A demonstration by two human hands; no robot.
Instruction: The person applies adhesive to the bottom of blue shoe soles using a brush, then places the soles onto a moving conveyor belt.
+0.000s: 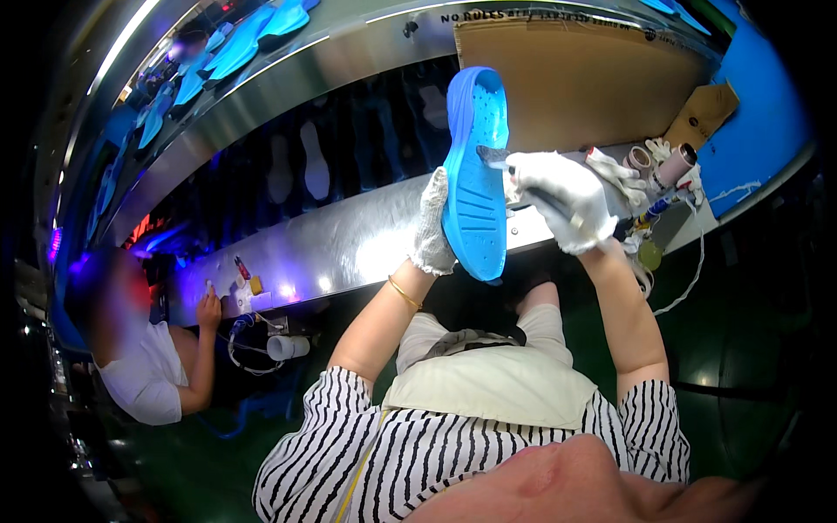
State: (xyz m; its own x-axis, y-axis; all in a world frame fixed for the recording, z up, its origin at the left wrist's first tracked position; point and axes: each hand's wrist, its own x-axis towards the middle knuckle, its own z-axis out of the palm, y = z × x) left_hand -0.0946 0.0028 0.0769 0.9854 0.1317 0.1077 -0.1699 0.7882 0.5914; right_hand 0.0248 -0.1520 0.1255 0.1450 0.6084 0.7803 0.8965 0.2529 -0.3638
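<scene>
A bright blue shoe sole (481, 225) stands nearly upright in front of me, with grooves across its lower half and small dots near the top. My left hand (432, 228), in a whitish knit glove, is closed on its left edge. My right hand (567, 193), also gloved, is closed around a small brush (493, 157) with a dark tip. That tip lies against the middle of the sole near its right edge. The glove hides most of the brush handle.
Beneath the sole runs a shiny metal bench (349, 228); a cardboard sheet (593, 83) stands behind. Spare gloves (617, 174) and a roll (676, 166) lie at right. More blue soles (240, 44) rest on the upper shelf. A co-worker (148, 366) sits at left.
</scene>
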